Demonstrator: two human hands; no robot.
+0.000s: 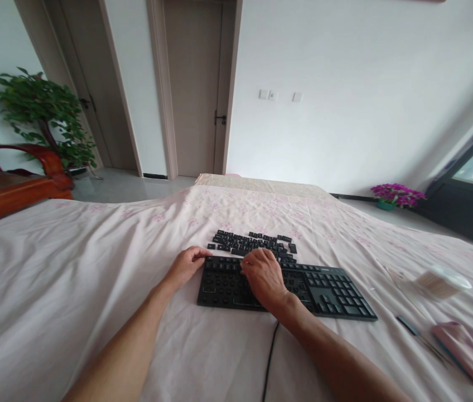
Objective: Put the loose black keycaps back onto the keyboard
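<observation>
Head view: brings left hand (192,259), thumb and fingers nearly together, to the keyboard's (320,293) far left corner; curls right hand (265,274) over its upper keys; cannot tell if gripping anything with either; has keycaps (242,244) just beyond, cable (270,357) nearside, tub (443,281), tool (407,325), cloth (466,352) rightward, all on sheet (106,262)

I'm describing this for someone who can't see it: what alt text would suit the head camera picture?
A partly stripped black keyboard lies on a pale pink flowered cloth, with a person's left hand at its far left corner and right hand over its middle. Loose black keycaps lie spread just beyond it.
</observation>
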